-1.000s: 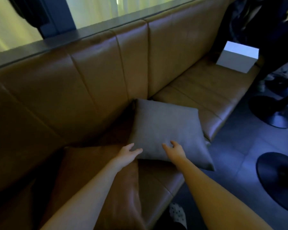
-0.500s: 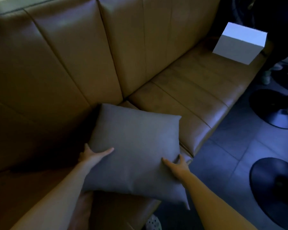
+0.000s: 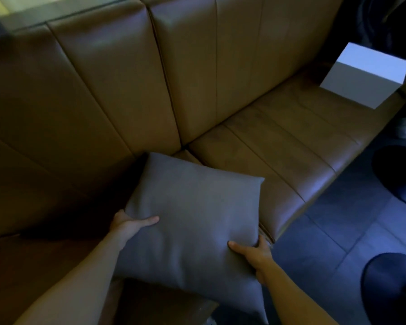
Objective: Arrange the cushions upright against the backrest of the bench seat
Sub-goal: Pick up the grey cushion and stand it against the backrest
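Note:
A square grey cushion (image 3: 192,221) is held above the tan leather bench seat (image 3: 279,146), tilted, its far corner near the foot of the ribbed backrest (image 3: 117,90). My left hand (image 3: 129,224) grips its left edge, thumb on top and fingers hidden behind the fabric. My right hand (image 3: 253,252) clamps its right edge near the seat's front lip, thumb on the face. A brown cushion (image 3: 45,261) lies flat on the seat at the lower left, partly under my left forearm.
A white box (image 3: 363,76) stands on the far right end of the seat. Two dark round table bases (image 3: 399,174) (image 3: 389,287) sit on the tiled floor to the right. A ledge and pale curtain run above the backrest.
Both hands went from resting on the cushion's near edge to gripping its two sides and lifting it off the seat, towards me and to the left. The camera tilted down.

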Tool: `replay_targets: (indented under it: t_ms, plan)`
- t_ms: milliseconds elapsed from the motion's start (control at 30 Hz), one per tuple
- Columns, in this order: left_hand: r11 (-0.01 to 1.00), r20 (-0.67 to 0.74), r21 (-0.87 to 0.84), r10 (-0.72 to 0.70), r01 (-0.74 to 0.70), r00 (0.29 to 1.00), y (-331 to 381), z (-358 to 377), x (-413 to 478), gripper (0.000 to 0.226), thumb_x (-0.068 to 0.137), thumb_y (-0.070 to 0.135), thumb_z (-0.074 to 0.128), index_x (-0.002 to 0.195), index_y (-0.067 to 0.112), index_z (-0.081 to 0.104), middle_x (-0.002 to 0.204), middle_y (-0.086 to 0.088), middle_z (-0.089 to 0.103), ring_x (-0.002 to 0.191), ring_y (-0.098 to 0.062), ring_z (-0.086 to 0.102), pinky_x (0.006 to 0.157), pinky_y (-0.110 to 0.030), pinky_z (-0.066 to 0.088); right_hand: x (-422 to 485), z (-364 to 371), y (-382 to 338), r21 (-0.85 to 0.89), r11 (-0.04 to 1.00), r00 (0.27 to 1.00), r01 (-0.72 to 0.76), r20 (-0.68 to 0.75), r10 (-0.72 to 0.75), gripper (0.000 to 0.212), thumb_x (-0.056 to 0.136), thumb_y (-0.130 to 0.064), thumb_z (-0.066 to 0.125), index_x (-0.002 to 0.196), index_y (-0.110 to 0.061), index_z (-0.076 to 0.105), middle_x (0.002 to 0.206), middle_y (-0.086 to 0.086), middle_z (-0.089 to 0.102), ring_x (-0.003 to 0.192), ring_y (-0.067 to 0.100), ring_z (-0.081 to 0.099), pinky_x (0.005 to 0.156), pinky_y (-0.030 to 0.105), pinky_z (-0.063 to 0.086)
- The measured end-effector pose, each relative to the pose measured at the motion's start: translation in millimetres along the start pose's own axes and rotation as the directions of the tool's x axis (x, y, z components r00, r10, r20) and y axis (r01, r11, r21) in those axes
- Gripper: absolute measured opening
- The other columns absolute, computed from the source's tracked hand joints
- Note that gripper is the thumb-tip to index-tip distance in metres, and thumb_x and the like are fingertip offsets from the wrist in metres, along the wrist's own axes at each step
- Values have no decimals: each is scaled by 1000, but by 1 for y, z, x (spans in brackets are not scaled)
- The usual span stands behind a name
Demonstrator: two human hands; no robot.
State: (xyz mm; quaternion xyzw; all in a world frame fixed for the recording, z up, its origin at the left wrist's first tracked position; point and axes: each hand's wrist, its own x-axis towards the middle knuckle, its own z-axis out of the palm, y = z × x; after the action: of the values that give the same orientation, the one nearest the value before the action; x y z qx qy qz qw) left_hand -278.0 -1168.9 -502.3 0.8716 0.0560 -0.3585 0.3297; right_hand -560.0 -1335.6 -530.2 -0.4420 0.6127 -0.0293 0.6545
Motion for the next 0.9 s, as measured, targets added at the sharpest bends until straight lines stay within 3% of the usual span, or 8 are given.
replay_targets:
  t_ms: [100, 267, 333, 467, 533, 633, 767, 900]
  plan:
    - [999, 46, -17, 47, -46, 998, 6, 11, 9, 146, 4, 58, 89, 133, 4, 49, 130, -17, 60, 117, -37, 58, 99, -48, 47, -6, -15, -8, 33, 999, 999, 15, -36, -13, 102, 61, -16, 89, 146, -16, 33, 145, 15, 44, 129, 38, 45, 106, 52, 40]
    - [991, 71, 45, 125, -129, 990, 36, 33, 27, 150, 3, 71, 82, 137, 14, 46, 135, -10, 57, 124, -34, 53, 103, -51, 42, 1, -34, -19, 68, 996, 994, 53, -94, -47, 99, 64, -18, 88, 146, -17, 32, 146, 14, 43, 132, 38, 41, 109, 53, 36]
    - [987, 98, 74, 133, -140, 986, 51, 34, 23, 143, 15, 67, 85, 141, 16, 42, 140, -10, 52, 128, -34, 49, 106, -51, 40, 10, -34, -16, 65, 995, 992, 71, -109, -64, 98, 65, -18, 87, 146, -16, 32, 147, 14, 43, 133, 38, 40, 110, 53, 35]
    - [981, 253, 134, 105, -142, 962, 53, 41, 24, 102, 68, 36, 84, 152, 26, 26, 158, -7, 26, 143, -32, 28, 114, -49, 29, 21, -15, -4, 32, 998, 995, 55, -82, -52, 104, 72, -25, 82, 153, -22, 18, 155, 15, 31, 140, 39, 32, 113, 55, 29]
    - [952, 290, 244, 113, -187, 950, 43, 46, 30, 99, 72, 37, 81, 152, 31, 23, 162, -4, 17, 147, -31, 20, 116, -49, 24, 24, -8, 1, -11, 999, 996, 38, -79, -39, 106, 75, -29, 79, 155, -26, 10, 158, 15, 25, 142, 40, 28, 114, 57, 27]
    - [919, 290, 309, 154, -245, 944, 32, 47, 30, 102, 72, 42, 79, 153, 34, 17, 163, -1, 11, 148, -30, 16, 117, -50, 22, 22, -6, -2, -101, 994, 993, 31, -106, -41, 104, 76, -28, 79, 155, -19, 11, 156, 17, 28, 141, 41, 31, 113, 54, 30]
    - [936, 280, 275, 141, -220, 950, 38, 38, 22, 99, 73, 43, 77, 153, 33, 19, 163, 0, 13, 147, -31, 19, 116, -52, 24, 11, 0, -33, -215, 976, 982, -14, -186, -27, 89, 77, -20, 77, 150, -9, 26, 148, 21, 41, 132, 41, 43, 108, 50, 39]
    - [962, 261, 197, 137, -192, 956, 50, 20, 17, 95, 76, 41, 76, 153, 27, 22, 161, -5, 20, 146, -32, 23, 115, -52, 26, 7, 17, -76, -348, 929, 969, 122, -160, -187, 95, 77, -24, 75, 153, -15, 20, 151, 18, 37, 133, 39, 43, 108, 50, 41]
